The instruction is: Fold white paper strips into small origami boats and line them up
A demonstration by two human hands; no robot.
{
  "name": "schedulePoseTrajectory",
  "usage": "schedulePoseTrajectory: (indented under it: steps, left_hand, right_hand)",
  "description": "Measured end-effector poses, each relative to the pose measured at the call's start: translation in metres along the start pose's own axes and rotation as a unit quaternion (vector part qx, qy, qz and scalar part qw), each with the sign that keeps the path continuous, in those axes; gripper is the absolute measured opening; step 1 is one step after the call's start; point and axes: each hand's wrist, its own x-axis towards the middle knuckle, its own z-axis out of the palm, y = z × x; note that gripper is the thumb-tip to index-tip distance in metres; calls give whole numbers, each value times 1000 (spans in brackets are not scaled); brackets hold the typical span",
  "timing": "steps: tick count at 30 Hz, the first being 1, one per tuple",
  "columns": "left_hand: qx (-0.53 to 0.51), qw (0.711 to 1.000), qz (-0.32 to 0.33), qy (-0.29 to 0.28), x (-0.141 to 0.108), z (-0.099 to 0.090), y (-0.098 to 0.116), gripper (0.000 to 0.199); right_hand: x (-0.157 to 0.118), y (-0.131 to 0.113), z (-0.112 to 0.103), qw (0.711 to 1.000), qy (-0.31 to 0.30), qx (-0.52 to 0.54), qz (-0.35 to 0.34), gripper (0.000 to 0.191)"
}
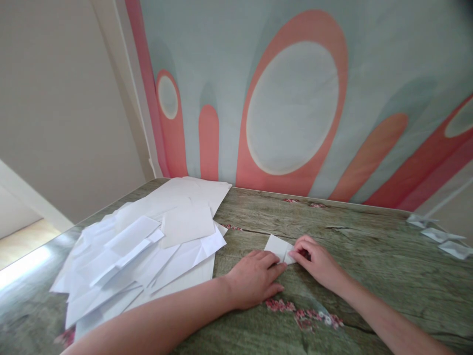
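Note:
A small folded piece of white paper (277,246) lies on the wood-patterned tabletop in front of me. My left hand (256,278) rests flat on the table, its fingers spread a little and its fingertips on the paper's lower left edge. My right hand (312,256) pinches the paper's right side between thumb and forefinger. A crease or flap edge shows between the two hands. Part of the paper is hidden under the left fingers.
A large loose pile of white paper sheets (188,224), some creased, covers the left of the table. Several small folded paper pieces (441,235) sit at the far right edge. Behind the table (369,241) hangs a grey-blue and coral patterned sheet (225,59).

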Motion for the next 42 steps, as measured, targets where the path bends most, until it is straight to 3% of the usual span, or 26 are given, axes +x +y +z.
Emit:
schedulePoseTrajectory:
  steps: [42]
  left_hand:
    - [22,999,-21,-13,3,-2,1,48]
  right_hand:
    - [2,4,4,1000,4,-25,4,20]
